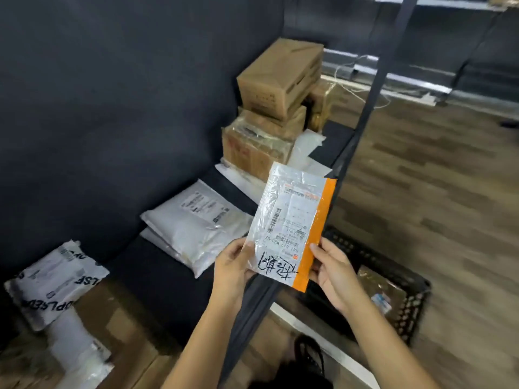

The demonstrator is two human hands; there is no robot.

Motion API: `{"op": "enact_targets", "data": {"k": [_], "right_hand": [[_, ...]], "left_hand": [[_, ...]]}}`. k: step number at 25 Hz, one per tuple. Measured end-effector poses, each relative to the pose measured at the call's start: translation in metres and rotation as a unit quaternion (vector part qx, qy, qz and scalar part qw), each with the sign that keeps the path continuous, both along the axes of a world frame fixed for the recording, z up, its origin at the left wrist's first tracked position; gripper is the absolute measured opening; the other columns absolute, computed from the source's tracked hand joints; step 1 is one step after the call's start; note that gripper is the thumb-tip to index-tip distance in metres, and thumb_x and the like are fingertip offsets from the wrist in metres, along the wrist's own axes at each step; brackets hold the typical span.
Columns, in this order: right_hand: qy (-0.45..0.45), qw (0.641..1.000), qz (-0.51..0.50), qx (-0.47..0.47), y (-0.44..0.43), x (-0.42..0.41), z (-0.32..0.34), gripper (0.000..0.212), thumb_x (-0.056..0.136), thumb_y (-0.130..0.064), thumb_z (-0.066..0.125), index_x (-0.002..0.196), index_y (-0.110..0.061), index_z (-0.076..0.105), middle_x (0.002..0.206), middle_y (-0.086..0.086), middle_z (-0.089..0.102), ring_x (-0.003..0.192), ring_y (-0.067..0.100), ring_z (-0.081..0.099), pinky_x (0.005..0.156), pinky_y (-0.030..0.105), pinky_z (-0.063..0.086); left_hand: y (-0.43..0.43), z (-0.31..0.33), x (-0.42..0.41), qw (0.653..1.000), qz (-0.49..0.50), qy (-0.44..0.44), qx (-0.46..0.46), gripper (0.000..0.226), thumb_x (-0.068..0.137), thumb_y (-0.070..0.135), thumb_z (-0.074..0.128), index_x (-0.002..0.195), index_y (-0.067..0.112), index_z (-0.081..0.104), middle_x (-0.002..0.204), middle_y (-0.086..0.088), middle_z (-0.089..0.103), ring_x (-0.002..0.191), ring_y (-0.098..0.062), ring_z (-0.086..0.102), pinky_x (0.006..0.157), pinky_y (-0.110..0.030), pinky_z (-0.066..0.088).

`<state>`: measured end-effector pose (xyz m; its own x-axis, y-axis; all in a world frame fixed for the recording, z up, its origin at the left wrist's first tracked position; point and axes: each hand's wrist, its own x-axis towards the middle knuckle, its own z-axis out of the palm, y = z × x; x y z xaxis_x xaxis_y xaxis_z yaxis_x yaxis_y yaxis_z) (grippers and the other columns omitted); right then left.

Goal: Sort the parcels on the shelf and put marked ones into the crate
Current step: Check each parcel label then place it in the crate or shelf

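Observation:
A flat white mailer with an orange edge [292, 217] is held up in front of the shelf, its label facing me and black handwritten marks near its lower end. My left hand [234, 266] grips its lower left corner and my right hand [334, 272] grips its lower right edge. Below and to the right, on the floor, stands a black perforated crate [412, 307] with a brownish parcel [380, 287] inside. Two stacked white bags [196, 226] lie on the dark shelf [157, 270] just left of my hands.
Taped cardboard boxes [278, 108] are stacked at the shelf's far end, with white mailers beneath and beside them. A printed white bag [53, 279] lies at the near left on a cardboard box. The shelf's dark upright post [373, 88] stands between shelf and wooden floor.

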<state>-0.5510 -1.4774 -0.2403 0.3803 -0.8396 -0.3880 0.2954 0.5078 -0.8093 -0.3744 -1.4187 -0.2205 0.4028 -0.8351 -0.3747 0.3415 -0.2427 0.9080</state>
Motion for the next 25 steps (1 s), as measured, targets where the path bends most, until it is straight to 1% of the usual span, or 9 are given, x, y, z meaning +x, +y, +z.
{"op": "enact_targets", "data": {"k": [5,8,11,13,15,17,20,22,25], "right_hand": [[-0.031,0.997,-0.061,0.027,-0.005,-0.054,-0.008,0.022,0.095,-0.011,0.047,0.098,-0.018,0.068,0.088,0.0,0.075,0.07,0.011,0.07,0.055,0.026,0.056],[-0.066,0.991,-0.094,0.065,0.002,-0.077,-0.018,0.022,0.095,-0.008,0.046,0.105,-0.014,0.064,0.089,0.002,0.076,0.072,0.013,0.071,0.057,0.027,0.057],[-0.08,0.985,-0.125,0.09,0.015,-0.114,-0.035,0.022,0.088,-0.004,0.054,0.106,-0.015,0.062,0.093,0.001,0.075,0.078,0.013,0.071,0.064,0.029,0.058],[-0.065,0.976,-0.186,0.091,0.019,-0.159,-0.044,0.033,0.076,-0.009,0.066,0.107,-0.022,0.063,0.095,-0.002,0.075,0.078,0.01,0.071,0.059,0.026,0.056],[-0.02,0.977,-0.202,0.071,0.02,-0.207,-0.052,0.048,0.068,-0.013,0.07,0.112,-0.029,0.061,0.095,-0.004,0.075,0.08,0.008,0.071,0.056,0.022,0.055],[0.021,0.986,-0.157,0.054,0.023,-0.255,-0.059,0.053,0.067,-0.014,0.071,0.117,-0.029,0.06,0.094,-0.005,0.076,0.081,0.006,0.07,0.058,0.017,0.054],[0.04,0.994,-0.074,0.067,0.031,-0.298,-0.071,0.058,0.066,-0.011,0.08,0.12,-0.021,0.062,0.093,0.002,0.072,0.078,0.011,0.067,0.063,0.018,0.053],[0.034,0.994,-0.029,0.103,0.036,-0.316,-0.08,0.055,0.062,-0.007,0.073,0.115,-0.021,0.066,0.1,0.002,0.073,0.073,0.015,0.068,0.06,0.026,0.055],[0.095,0.986,0.053,0.129,0.039,-0.329,-0.1,0.057,0.059,-0.023,0.065,0.115,-0.031,0.063,0.109,-0.005,0.071,0.091,0.014,0.069,0.072,0.027,0.053]], "left_hand": [[-0.021,-0.003,-0.037,0.996,-0.085,0.022,-0.004,0.015,0.093,0.012,0.055,0.097,0.012,0.07,0.097,-0.013,0.075,0.085,-0.025,0.073,0.069,-0.033,0.059],[-0.033,0.001,-0.054,0.978,-0.203,0.045,0.005,0.023,0.092,0.001,0.053,0.113,0.007,0.061,0.107,-0.014,0.072,0.097,-0.029,0.071,0.073,-0.032,0.059],[-0.046,0.012,-0.073,0.953,-0.292,-0.054,0.057,0.027,0.085,-0.002,0.054,0.105,0.014,0.066,0.1,-0.01,0.075,0.092,-0.024,0.072,0.07,-0.029,0.058],[-0.062,0.024,-0.087,0.902,-0.388,-0.153,0.108,0.026,0.073,0.008,0.056,0.09,0.019,0.07,0.088,-0.005,0.075,0.082,-0.02,0.073,0.065,-0.028,0.057],[-0.081,0.03,-0.101,0.829,-0.472,-0.255,0.156,0.021,0.068,0.016,0.056,0.08,0.026,0.071,0.082,0.004,0.073,0.079,-0.012,0.07,0.065,-0.023,0.053],[-0.104,0.025,-0.132,0.758,-0.529,-0.34,0.173,0.018,0.075,0.015,0.058,0.078,0.029,0.069,0.086,0.011,0.068,0.085,-0.005,0.064,0.072,-0.021,0.046],[-0.133,0.009,-0.185,0.678,-0.607,-0.38,0.162,0.026,0.078,0.007,0.057,0.072,0.029,0.068,0.081,0.006,0.064,0.079,-0.008,0.06,0.077,-0.027,0.043],[-0.149,-0.006,-0.213,0.651,-0.642,-0.373,0.156,0.029,0.078,0.005,0.055,0.071,0.031,0.068,0.081,0.003,0.065,0.081,-0.012,0.061,0.078,-0.029,0.046],[-0.17,-0.041,-0.245,0.686,-0.647,-0.305,0.132,0.036,0.081,0.001,0.058,0.085,0.036,0.067,0.077,0.02,0.068,0.073,0.004,0.064,0.064,-0.011,0.048]]}}
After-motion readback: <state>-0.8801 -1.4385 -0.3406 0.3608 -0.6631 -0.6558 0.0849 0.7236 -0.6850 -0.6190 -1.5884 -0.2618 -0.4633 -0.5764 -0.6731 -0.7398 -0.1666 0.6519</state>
